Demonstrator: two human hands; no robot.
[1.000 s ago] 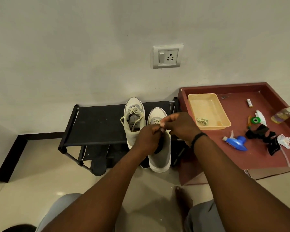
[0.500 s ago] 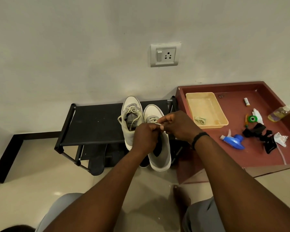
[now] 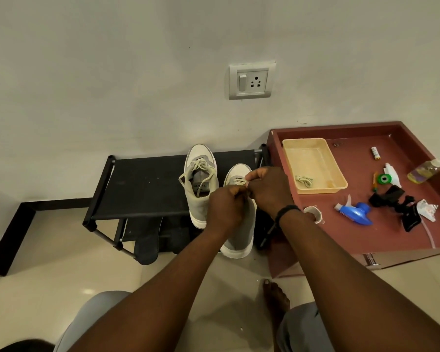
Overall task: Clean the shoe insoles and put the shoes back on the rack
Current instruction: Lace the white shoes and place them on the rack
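Two grey sneakers with white soles stand on the black shoe rack [image 3: 142, 189]. The left shoe [image 3: 200, 184] sits fully on the top shelf, its laces loose. The right shoe [image 3: 240, 235] hangs heel-first over the rack's front edge. My left hand [image 3: 225, 208] and my right hand [image 3: 268, 190] meet above the right shoe, each pinching its pale lace [image 3: 240, 182]. The shoe's opening is hidden under my hands. A dark insole [image 3: 148, 243] leans on the lower shelf.
A maroon tray table [image 3: 361, 240] stands right of the rack, holding a beige basket [image 3: 313, 166], a blue spray head [image 3: 357, 213], a clear bottle [image 3: 427, 168], black straps [image 3: 396, 201] and a small cup [image 3: 314, 214]. My bare foot [image 3: 276, 298] rests on the tiled floor.
Both hands stay over the right shoe working its lace, with small finger movements. My head has shifted slightly, so the scene sits a little lower-left.
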